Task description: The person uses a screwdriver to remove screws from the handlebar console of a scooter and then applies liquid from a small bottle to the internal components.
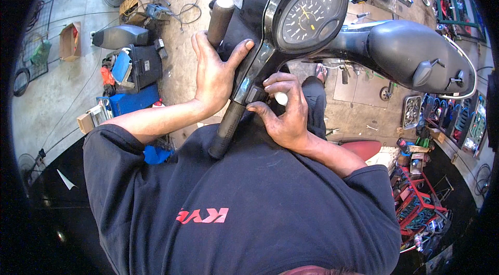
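Note:
A black scooter handlebar cover (249,80) with a round speedometer (312,15) is right in front of my chest. Its rubber grip (227,129) points toward my body. My left hand (215,70) lies against the cover, thumb stretched out along it and fingers reaching beside a short dark cylinder (221,23) with a pale end. On the other side of the bar, my right hand (286,114) has curled fingers and thumb at the switch block (254,94). Under those fingers shows a white rounded piece (281,98); its kind is unclear.
The scooter's dark seat (416,57) extends right, with a loose mirror (429,72) on it. On the left are a black toolbox (143,67), another seat (120,37) and a cardboard box (70,41). A red tool rack (421,202) stands at lower right.

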A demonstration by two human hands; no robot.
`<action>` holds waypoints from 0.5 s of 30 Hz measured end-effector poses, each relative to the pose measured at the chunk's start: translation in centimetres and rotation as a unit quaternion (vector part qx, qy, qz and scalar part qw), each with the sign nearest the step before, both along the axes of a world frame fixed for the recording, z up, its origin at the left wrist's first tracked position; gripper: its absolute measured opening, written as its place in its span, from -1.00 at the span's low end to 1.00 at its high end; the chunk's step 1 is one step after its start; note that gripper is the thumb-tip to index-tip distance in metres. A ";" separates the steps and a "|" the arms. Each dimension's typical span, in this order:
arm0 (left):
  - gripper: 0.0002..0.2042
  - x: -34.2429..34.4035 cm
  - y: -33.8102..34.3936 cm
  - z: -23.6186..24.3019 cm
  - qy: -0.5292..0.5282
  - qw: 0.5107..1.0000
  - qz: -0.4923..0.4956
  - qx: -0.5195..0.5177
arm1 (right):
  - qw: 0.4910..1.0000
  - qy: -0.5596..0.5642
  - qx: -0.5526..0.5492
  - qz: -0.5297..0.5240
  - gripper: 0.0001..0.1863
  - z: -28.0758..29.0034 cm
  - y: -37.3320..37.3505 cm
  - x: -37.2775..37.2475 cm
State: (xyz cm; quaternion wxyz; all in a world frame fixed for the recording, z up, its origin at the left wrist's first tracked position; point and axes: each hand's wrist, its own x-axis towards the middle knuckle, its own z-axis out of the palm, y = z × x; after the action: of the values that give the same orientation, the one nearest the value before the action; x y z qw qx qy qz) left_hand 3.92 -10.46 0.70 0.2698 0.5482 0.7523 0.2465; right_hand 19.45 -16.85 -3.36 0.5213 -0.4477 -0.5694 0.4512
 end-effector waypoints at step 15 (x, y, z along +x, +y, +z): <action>-0.39 0.2 0.1 -0.3 0.036 0.998 -0.040 0.042 | 1.000 -0.011 0.027 0.004 -0.54 -0.3 0.1 0.0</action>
State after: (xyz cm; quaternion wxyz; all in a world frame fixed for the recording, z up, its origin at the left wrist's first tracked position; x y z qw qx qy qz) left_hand 4.11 -10.38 0.37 0.2293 0.5971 0.7279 0.2470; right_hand 19.48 -16.76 -3.62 0.5251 -0.4366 -0.5884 0.4329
